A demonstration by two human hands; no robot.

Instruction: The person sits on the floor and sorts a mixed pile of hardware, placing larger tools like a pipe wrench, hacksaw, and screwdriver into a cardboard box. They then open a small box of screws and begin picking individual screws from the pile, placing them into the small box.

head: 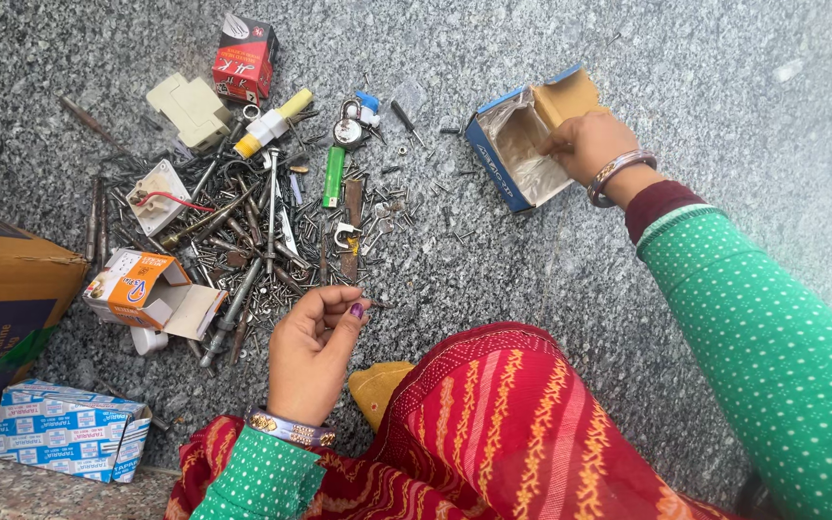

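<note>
Near the middle of the frame, the left hand [312, 351] pinches a small screw [376, 304]: hard, light, slippery, best held by its thin stem. Upper right, the right hand [589, 144] grips the soft, bendy flap of the blue box [489, 154].

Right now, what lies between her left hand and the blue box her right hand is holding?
In the head view, scattered screws and nails on grey stone floor lie between left hand and blue box.
</note>
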